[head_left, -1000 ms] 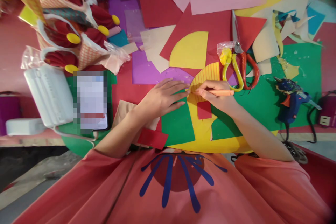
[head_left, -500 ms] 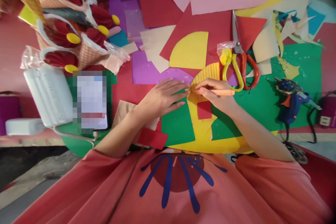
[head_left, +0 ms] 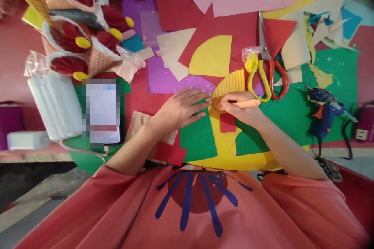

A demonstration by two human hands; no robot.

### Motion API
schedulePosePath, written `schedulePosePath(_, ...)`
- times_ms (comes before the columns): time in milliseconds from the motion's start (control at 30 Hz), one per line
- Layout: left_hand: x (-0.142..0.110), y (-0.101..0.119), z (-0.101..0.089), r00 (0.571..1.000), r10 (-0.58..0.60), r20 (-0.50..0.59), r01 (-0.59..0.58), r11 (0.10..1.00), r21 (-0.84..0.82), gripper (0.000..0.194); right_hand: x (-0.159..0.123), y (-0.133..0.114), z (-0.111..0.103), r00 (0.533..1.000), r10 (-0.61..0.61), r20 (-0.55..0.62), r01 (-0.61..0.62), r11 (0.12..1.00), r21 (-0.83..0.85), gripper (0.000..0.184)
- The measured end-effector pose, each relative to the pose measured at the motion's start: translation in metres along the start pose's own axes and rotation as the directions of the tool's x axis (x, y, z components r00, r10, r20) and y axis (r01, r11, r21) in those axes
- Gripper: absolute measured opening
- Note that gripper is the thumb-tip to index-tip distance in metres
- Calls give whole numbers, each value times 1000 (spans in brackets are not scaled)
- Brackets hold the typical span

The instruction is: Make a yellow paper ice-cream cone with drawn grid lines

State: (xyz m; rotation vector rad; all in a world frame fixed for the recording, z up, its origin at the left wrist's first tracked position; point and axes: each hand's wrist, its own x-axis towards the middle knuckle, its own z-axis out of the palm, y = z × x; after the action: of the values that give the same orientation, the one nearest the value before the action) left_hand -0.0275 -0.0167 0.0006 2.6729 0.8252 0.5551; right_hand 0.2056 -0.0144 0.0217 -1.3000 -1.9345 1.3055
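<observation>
My right hand (head_left: 238, 106) is closed around an orange marker (head_left: 248, 103), its tip down on a yellow paper quarter-circle (head_left: 230, 82) that carries orange stripes. My left hand (head_left: 187, 107) lies flat, fingers stretched, with the fingertips at the left edge of that striped piece. Under my right hand, a small red paper square (head_left: 227, 123) rests on a yellow offcut (head_left: 224, 144). Just beyond the striped piece lies a plain yellow quarter-circle (head_left: 212, 56). Part of the striped paper is hidden by my right hand.
Scissors (head_left: 264, 60) with yellow and red handles lie right of the striped paper. Farther right is a blue glue gun (head_left: 325, 118) with its cord. At left are a phone (head_left: 102, 113), a white power strip (head_left: 55, 107) and several finished paper cones (head_left: 102, 56).
My right hand has shifted slightly down with the marker, whose tip is now lower on the striped paper. My left hand stays in place.
</observation>
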Motion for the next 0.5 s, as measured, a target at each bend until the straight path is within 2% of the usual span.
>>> schedulePosePath(233, -1, -1, 0, 998, -42, 42, 43, 999, -28, 35, 0, 1, 2, 999, -28, -31, 29, 999, 21, 19)
schedulePosePath(500, -1, 0, -1, 999, -31, 39, 31, 999, -14, 35, -1, 1, -1, 998, -54, 27, 55, 998, -41, 20)
